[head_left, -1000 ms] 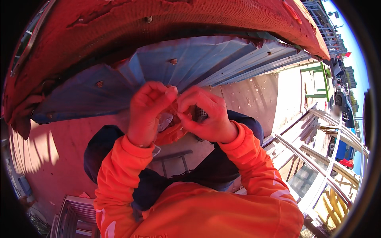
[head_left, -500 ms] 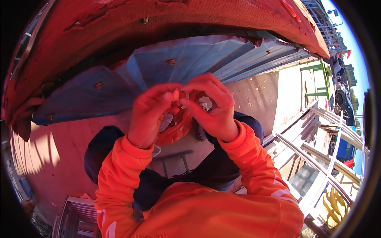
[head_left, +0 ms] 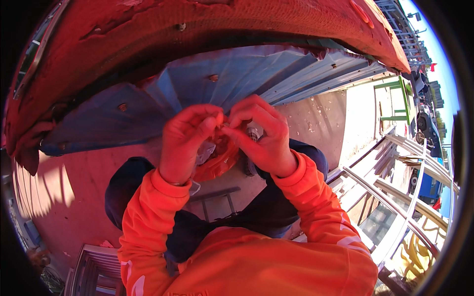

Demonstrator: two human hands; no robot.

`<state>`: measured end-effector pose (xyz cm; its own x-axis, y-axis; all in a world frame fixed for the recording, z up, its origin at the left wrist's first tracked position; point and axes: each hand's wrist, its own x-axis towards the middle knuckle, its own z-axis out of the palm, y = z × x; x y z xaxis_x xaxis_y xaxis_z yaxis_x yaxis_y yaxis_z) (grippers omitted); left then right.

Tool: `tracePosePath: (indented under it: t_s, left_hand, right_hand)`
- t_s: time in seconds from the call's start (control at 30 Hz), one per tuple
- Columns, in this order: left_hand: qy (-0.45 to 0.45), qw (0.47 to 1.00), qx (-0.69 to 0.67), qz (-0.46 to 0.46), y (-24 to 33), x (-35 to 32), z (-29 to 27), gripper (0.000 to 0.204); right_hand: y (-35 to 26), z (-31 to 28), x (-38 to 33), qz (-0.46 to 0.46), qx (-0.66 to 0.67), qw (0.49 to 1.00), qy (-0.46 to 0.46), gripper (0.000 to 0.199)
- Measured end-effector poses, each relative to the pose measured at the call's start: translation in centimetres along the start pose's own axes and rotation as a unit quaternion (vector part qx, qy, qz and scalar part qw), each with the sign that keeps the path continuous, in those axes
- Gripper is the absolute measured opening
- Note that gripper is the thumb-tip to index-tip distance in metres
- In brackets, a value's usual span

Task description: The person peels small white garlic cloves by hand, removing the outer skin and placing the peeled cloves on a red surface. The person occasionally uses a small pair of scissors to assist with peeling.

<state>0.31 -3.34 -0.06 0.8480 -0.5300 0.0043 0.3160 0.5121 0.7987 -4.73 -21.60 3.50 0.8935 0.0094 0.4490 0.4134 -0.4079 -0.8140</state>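
Observation:
My left hand (head_left: 183, 143) and my right hand (head_left: 265, 137) are raised close together in front of me, fingertips meeting. Both pinch the top edge of a rounded orange object (head_left: 218, 160) that hangs between the palms. A small grey cylindrical piece (head_left: 253, 133) shows behind my right fingers; what it is I cannot tell. A bit of white material (head_left: 204, 153) lies against my left palm. Orange sleeves (head_left: 148, 217) cover both forearms, and my dark trousers (head_left: 123, 192) show below them.
A blue corrugated metal sheet (head_left: 232, 79) with bolts runs behind the hands, under a thick red painted beam (head_left: 163, 29). A reddish floor (head_left: 59, 197) lies below. Metal rails and frames (head_left: 395, 167) stand at the right, a green frame (head_left: 395, 98) beyond them.
My hands have drawn closer and their fingertips now touch. The orange object has come into view between them, and the dark piece in my right fingers is mostly hidden.

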Motion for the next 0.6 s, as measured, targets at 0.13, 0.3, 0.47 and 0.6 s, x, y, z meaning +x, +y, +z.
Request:
tracePosePath:
  t_s: [0.13, 0.3, 0.47, 0.6]
  left_hand:
    - [0.005, 0.999, 0.032, -0.016, 0.3, 0.0, 0.1, 0.024]
    - [0.014, 0.999, 0.036, -0.024, 0.4, -0.1, 0.0, 0.026]
    - [0.057, 0.997, -0.025, -0.041, 0.4, 0.3, -0.2, 0.029]
    - [0.021, 0.998, -0.042, -0.052, 0.8, 0.2, -0.6, 0.029]
  right_hand:
    - [-0.3, 0.1, 0.2, -0.011, 0.007, 1.000, 0.026, 0.020]
    - [-0.1, 0.1, 0.1, -0.026, 0.040, 0.999, -0.007, 0.018]
    - [-0.3, -0.6, 0.1, 0.015, 0.081, 0.992, -0.093, 0.016]
    - [-0.2, -1.6, -0.2, 0.137, 0.091, 0.984, -0.073, 0.011]
